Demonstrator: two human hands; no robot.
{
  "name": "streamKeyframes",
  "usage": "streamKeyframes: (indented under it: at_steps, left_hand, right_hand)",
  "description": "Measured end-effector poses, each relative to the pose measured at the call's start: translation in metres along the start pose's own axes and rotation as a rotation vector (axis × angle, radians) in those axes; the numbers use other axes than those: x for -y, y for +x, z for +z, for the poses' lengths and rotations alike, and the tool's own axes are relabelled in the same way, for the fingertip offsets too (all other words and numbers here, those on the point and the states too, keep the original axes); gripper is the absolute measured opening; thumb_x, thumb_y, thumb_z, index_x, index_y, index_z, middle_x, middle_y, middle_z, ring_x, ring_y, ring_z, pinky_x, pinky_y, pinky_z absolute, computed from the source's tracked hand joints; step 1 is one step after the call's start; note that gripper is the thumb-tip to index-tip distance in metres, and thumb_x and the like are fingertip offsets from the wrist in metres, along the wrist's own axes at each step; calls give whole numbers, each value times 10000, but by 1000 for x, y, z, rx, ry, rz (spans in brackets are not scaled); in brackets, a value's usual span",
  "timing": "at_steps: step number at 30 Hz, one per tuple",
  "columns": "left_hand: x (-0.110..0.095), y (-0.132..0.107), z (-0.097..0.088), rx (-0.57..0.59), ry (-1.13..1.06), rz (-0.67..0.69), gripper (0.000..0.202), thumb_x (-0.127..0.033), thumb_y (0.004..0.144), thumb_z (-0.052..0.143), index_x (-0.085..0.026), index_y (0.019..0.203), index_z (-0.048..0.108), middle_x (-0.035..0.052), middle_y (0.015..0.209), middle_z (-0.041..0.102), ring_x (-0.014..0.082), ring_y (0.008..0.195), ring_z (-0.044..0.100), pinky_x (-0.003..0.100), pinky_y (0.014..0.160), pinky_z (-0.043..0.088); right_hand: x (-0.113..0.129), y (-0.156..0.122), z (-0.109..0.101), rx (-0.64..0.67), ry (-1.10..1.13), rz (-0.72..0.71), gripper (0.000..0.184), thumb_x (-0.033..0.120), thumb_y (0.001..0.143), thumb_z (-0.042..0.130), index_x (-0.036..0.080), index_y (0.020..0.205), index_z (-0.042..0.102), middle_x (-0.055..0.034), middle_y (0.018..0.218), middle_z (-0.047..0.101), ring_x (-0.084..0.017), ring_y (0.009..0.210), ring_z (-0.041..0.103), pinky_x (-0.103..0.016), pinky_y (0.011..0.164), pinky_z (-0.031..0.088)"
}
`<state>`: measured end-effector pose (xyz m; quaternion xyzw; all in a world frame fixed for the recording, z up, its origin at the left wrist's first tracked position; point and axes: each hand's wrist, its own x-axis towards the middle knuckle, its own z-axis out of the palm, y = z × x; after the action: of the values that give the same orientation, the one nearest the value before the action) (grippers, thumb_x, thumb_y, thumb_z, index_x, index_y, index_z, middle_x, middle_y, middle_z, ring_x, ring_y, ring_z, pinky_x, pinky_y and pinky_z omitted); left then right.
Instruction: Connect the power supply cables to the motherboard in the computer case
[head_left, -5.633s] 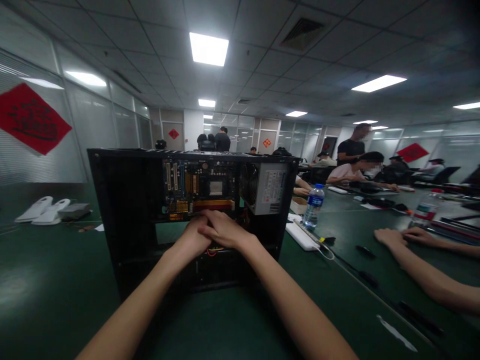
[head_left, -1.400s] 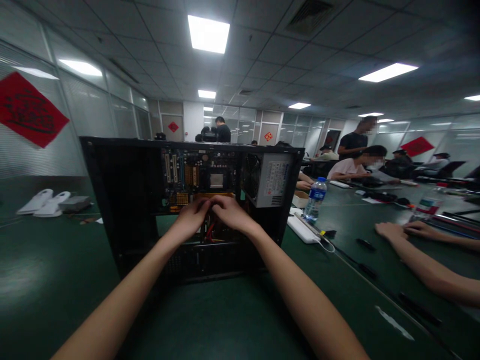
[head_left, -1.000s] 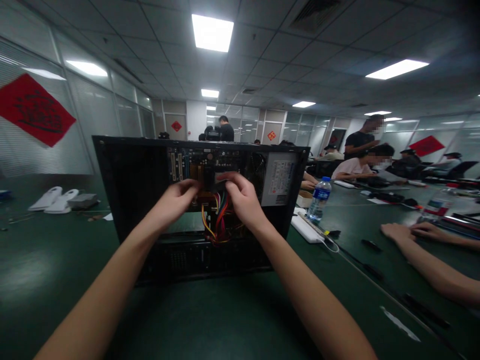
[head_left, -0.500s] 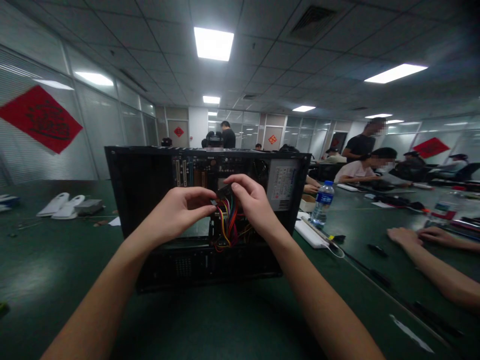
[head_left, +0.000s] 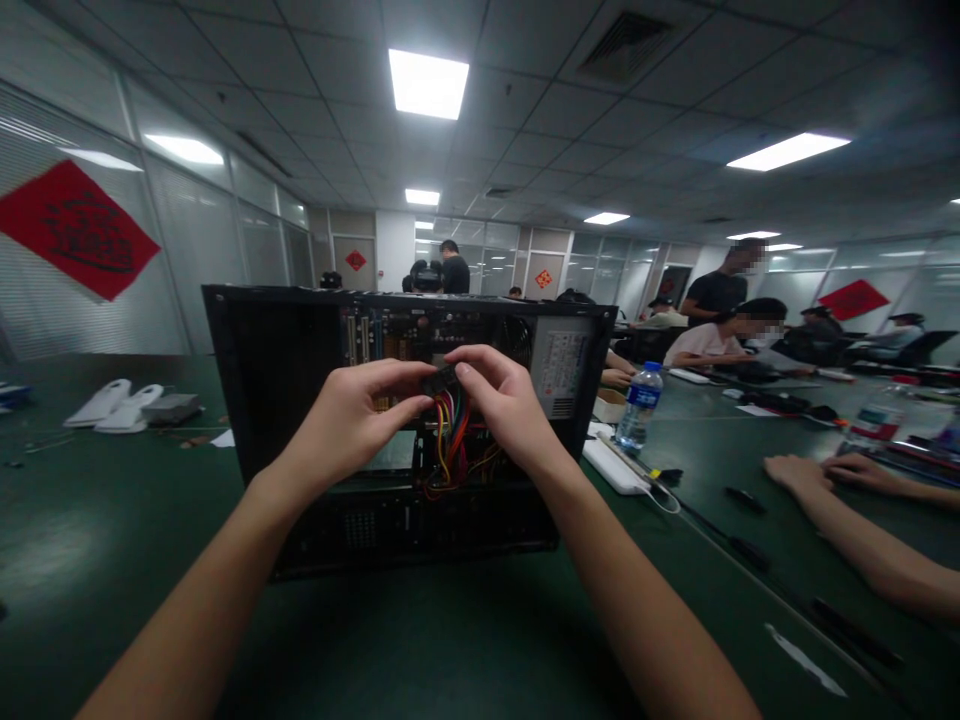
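Observation:
A black computer case (head_left: 300, 543) stands on the table with its side open towards me. Inside it show the motherboard (head_left: 465, 325), a fan and a grey power supply (head_left: 561, 365). Both hands pinch a black power connector (head_left: 440, 379), from which a bundle of coloured wires (head_left: 454, 440) hangs down. My left hand (head_left: 367, 405) grips its left end between thumb and fingers. My right hand (head_left: 499, 390) has its thumb and fingers on the right end. Whether the connector touches the board behind cannot be made out.
Right of the case stand a water bottle (head_left: 640, 408) and a white power bank (head_left: 616, 466) with a cable. A co-worker's forearms (head_left: 855, 510) rest on the table at right. White objects (head_left: 120, 407) and a grey block (head_left: 171, 408) lie at left.
Both hands and the connector have shifted up slightly, and more of the connector shows between the fingers. The whole view has moved a little.

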<state>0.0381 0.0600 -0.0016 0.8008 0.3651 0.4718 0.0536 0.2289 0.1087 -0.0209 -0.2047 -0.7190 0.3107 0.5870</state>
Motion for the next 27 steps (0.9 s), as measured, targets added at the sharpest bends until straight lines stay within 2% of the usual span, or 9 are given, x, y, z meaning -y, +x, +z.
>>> streamKeyframes:
  at_steps: [8, 12, 15, 17, 21, 24, 27]
  left_hand:
    - [4, -1, 2, 0, 146, 171, 386, -370, 886, 676, -185, 1225, 692, 95, 1139, 739, 235, 981, 712, 373, 883, 587]
    - [7, -1, 3, 23, 191, 225, 440, -391, 881, 685, -194, 1274, 653, 98, 1164, 723, 237, 1013, 697, 369, 893, 574]
    - [10, 0, 3, 72, 225, 271, 492, -411, 869, 701, -198, 1304, 620, 90, 1115, 714, 223, 979, 687, 356, 873, 571]
    - [11, 0, 3, 105, 239, 297, 551, -421, 854, 717, -203, 1342, 581, 94, 1145, 689, 228, 1019, 671, 363, 898, 565]
    - [12, -1, 4, 171, 278, 318, 581, -426, 829, 738, -214, 1341, 563, 110, 1275, 620, 260, 1159, 619, 378, 975, 540]
    - [11, -2, 3, 212, 312, 339, 475, -397, 851, 714, -214, 1274, 597, 103, 1267, 618, 254, 1153, 621, 365, 968, 542]
    - [8, -2, 1, 219, 331, 353, 458, -378, 853, 714, -209, 1262, 598, 104, 1245, 627, 249, 1121, 636, 362, 944, 552]
  right_hand:
    - [3, 0, 1, 29, -74, -81, 204, 313, 929, 526, 195, 1007, 673, -34, 1001, 693, -178, 938, 626, -328, 879, 491]
    - [6, -2, -1, 79, -118, -76, 248, 305, 957, 480, 202, 1106, 650, -43, 1103, 683, -186, 1048, 615, -347, 972, 467]
    - [9, -4, -1, 141, -141, -56, 284, 297, 970, 458, 208, 1183, 624, -54, 1212, 655, -192, 1160, 579, -362, 1047, 431]
    - [11, -6, -1, 188, -150, -40, 308, 294, 976, 450, 215, 1229, 605, -57, 1266, 635, -198, 1219, 551, -380, 1091, 400]
    - [14, -9, -2, 289, -137, -9, 341, 308, 985, 461, 231, 1303, 558, -56, 1328, 599, -202, 1283, 509, -390, 1133, 365]
    - [16, -9, -10, 369, -100, 52, 377, 351, 982, 497, 225, 1336, 522, -65, 1365, 563, -207, 1294, 495, -387, 1132, 372]
    - [16, -8, -20, 505, -8, 165, 479, 363, 953, 560, 219, 1397, 453, -73, 1321, 578, -211, 1218, 545, -390, 1070, 442]
